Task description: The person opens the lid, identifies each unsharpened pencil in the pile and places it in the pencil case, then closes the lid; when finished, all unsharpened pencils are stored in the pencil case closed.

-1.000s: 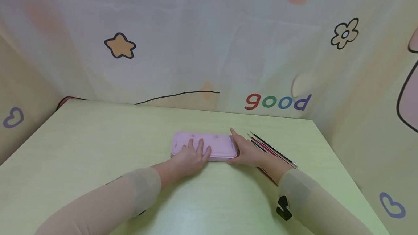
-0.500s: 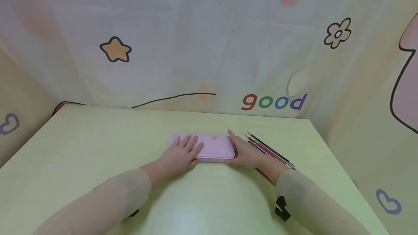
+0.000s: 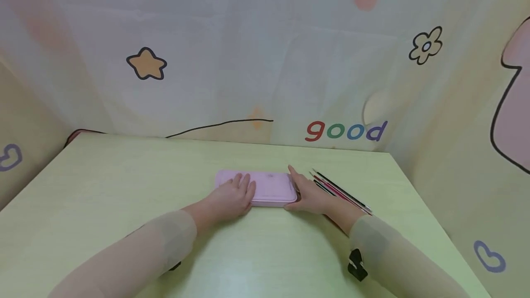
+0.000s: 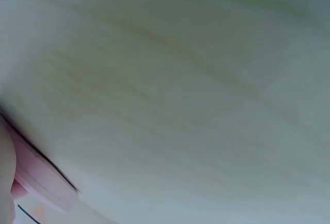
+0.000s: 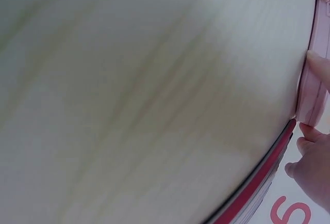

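Observation:
A pink pencil case (image 3: 274,188) with rounded corners lies flat on the table, its lid down. My left hand (image 3: 233,197) rests on the left half of the lid, its fingers lying across the top. At the right end, my right hand (image 3: 309,194) grips the case, thumb at the near side and fingers at the end and far side. The right wrist view shows that thumb against the side wall of the case (image 5: 309,96). Only a corner of the case (image 4: 49,182) appears in the left wrist view. My left palm hides part of the lid.
Several black and red pencils (image 3: 340,189) lie slanting just right of my right hand, partly under the forearm. The pale table (image 3: 136,178) ends at a patterned cloth (image 3: 198,59) behind and on both sides.
My left hand has shifted left along the lid, and its spread fingers have drawn closer together. The right hand keeps its hold on the end of the pencil case. The view has shifted slightly.

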`<state>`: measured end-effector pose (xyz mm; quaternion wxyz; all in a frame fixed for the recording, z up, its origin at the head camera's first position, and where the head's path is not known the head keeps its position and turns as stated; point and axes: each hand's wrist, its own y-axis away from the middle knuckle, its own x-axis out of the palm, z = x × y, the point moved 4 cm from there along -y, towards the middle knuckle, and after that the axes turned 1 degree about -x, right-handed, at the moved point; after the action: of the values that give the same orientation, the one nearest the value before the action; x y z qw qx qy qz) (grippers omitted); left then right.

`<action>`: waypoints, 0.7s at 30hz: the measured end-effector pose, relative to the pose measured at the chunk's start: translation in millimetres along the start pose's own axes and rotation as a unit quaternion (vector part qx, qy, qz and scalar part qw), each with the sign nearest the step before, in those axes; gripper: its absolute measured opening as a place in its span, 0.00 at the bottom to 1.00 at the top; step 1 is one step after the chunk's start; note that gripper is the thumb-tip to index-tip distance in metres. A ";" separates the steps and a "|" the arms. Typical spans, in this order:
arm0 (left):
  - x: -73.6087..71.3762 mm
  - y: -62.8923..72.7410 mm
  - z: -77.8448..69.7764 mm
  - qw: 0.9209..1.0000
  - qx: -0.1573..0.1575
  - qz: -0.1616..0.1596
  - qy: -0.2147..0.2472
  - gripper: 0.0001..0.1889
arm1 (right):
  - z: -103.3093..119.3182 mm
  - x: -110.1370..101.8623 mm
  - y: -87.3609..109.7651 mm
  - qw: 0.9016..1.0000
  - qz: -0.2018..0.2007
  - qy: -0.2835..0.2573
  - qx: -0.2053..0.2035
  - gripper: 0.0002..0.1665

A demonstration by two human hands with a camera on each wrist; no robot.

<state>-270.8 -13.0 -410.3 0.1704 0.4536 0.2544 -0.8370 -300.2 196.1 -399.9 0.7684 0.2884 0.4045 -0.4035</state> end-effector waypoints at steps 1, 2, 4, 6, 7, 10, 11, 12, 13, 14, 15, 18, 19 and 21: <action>0.0 -0.9 0.0 1.000 0.008 -0.006 -0.009 0.27 | -0.2 0.0 0.0 1.000 0.001 -0.001 0.000 0.65; -0.6 -1.6 0.1 1.000 0.014 -0.011 -0.014 0.27 | -0.4 0.0 0.1 1.000 0.002 -0.001 0.001 0.64; -1.8 -3.0 1.7 1.000 0.017 -0.015 -0.013 0.26 | -1.5 0.5 -0.1 1.000 0.001 -0.002 0.004 0.64; -2.1 -3.1 4.3 1.000 0.014 -0.019 -0.006 0.25 | -2.1 1.8 -0.9 1.000 0.003 -0.009 0.010 0.64; -2.3 -2.3 5.6 1.000 0.012 -0.018 -0.006 0.25 | -2.0 2.3 -1.0 1.000 0.004 -0.013 0.009 0.64; -2.7 3.4 7.4 0.999 0.020 -0.024 -0.015 0.25 | -1.9 5.2 -1.4 1.000 0.009 -0.020 0.006 0.64; -2.2 6.0 6.9 0.999 0.023 -0.026 -0.016 0.25 | -1.8 6.1 -1.3 1.000 0.010 -0.018 0.006 0.65; -2.3 8.6 6.1 0.999 0.025 -0.023 -0.013 0.25 | -1.9 6.9 -1.2 1.000 0.011 -0.015 0.007 0.65; -2.7 10.8 5.3 0.999 0.026 -0.025 -0.009 0.26 | -1.8 7.1 -0.8 1.000 0.009 -0.015 0.008 0.66; -3.1 12.0 4.7 0.999 0.024 -0.025 -0.002 0.26 | -2.1 7.4 -0.5 1.000 0.008 -0.013 0.010 0.66; -3.8 12.4 4.7 1.000 0.017 -0.023 0.012 0.26 | -2.6 7.2 -0.3 1.000 0.006 -0.012 0.014 0.66; -10.3 11.3 8.9 0.999 -0.010 -0.002 0.046 0.25 | -3.2 4.3 0.2 1.000 -0.003 -0.020 0.018 0.67; -13.3 10.6 11.9 0.998 -0.019 0.003 0.055 0.25 | -3.3 3.0 0.2 0.999 -0.005 -0.026 0.020 0.68; -19.1 11.0 19.6 0.997 -0.038 0.010 0.066 0.24 | -3.0 -0.1 0.1 0.999 -0.007 -0.035 0.020 0.68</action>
<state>-268.2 -32.3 -388.2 0.1790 0.5037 0.2918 -0.7932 -301.3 198.4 -401.3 0.7733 0.2868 0.3713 -0.4265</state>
